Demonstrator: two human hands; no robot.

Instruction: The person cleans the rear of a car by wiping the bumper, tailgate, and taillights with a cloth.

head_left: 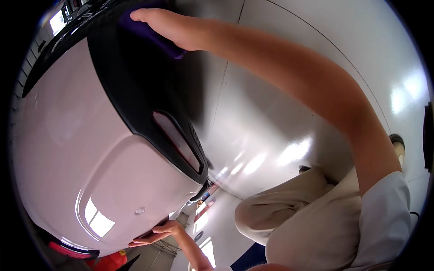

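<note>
My right arm reaches across the top of the view, and my right hand (174, 29) presses a purple cloth (169, 46) against the dark lower part of the bumper. Its fingers are mostly hidden behind the hand and cloth. At the lower middle, my left hand (163, 231) rests on the side edge of the pale pink car bumper (104, 149) with its fingers stretched out, holding nothing that I can see. Between the two hands, the black lower trim (110, 88) carries a long reflector (176, 140).
Glossy light floor (266, 113) with dark seams lies beside the car. My bent legs in beige trousers (312, 217) are close to the bumper. A red tail light (68, 249) and a red-orange object (110, 261) show at lower left.
</note>
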